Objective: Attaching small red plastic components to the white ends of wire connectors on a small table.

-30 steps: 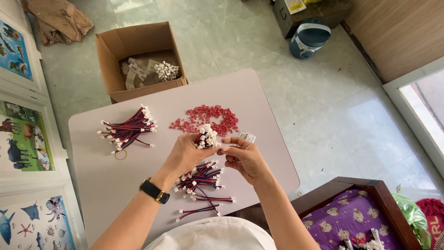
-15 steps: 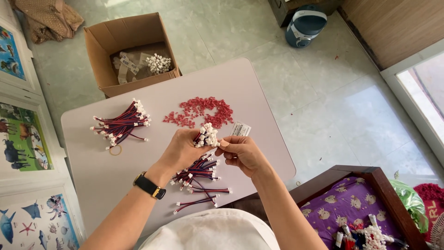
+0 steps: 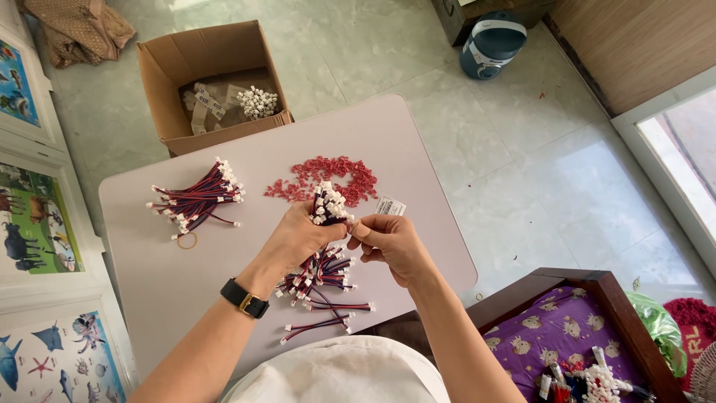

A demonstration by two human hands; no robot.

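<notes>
- Pale tabletop (image 3: pixel 418 142) over a tiled floor, carrying a bound bundle of red-and-black wires (image 3: pixel 195 203), a scatter of small red pieces (image 3: pixel 328 177) and loose wires (image 3: pixel 322 287) at the near edge.
- Open cardboard box (image 3: pixel 212 82) on the floor beyond.
- Left hand (image 3: pixel 302 239), black watch at the wrist, clenched around a wire bundle (image 3: pixel 327 205), white connectors upward.
- Right hand (image 3: pixel 389 242) just beside, fingertips pinching at the bundle.

Bundle of red-and-black wires (image 3: pixel 326 213) (white connector plugs on top), upright, gripped above the table
</notes>
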